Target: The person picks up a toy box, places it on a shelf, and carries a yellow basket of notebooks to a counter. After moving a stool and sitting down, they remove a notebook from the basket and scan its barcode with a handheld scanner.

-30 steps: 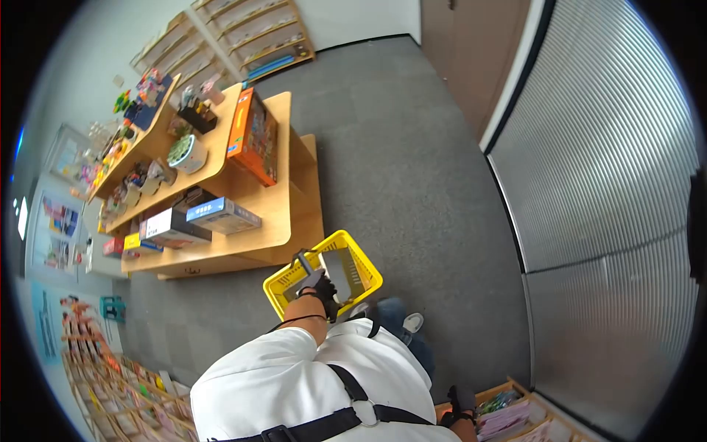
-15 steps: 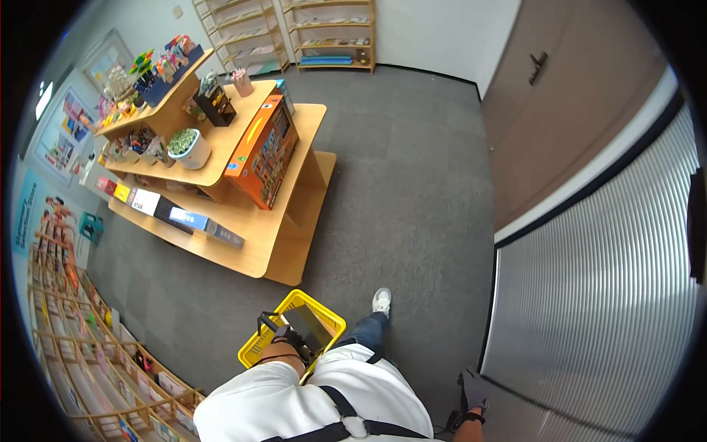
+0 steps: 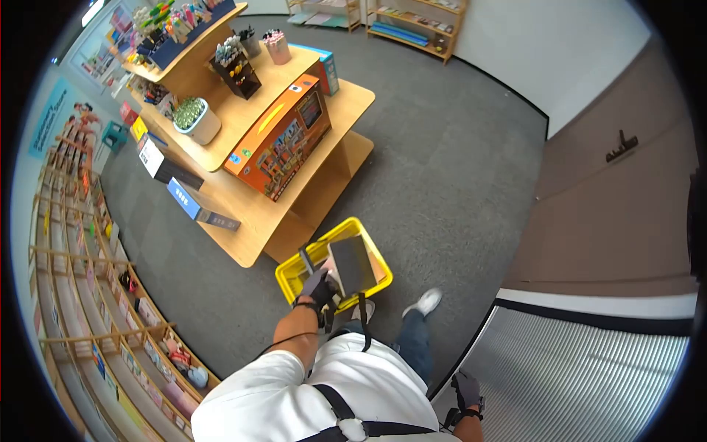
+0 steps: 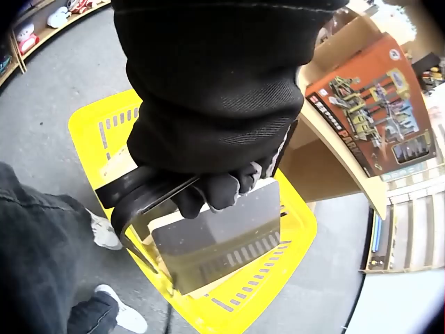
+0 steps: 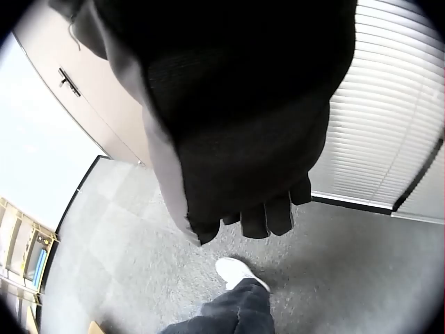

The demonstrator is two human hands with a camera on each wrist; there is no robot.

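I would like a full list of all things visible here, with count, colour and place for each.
shopping basket: one, yellow, carried low at the person's left side
flat box: one, dark grey, inside the basket
basket handle: one, black, gripped by the left hand
display stand: one, light wood, tiered, ahead of the basket
toy box: one, orange, lying on the stand
plant pot: one, white with green, on the stand
wall shelves: light wood, along the left wall, full of small goods
door: one, brown, on the right
carpet: grey, whole floor
left hand: black glove, holds the handle
right hand: black glove, hangs free
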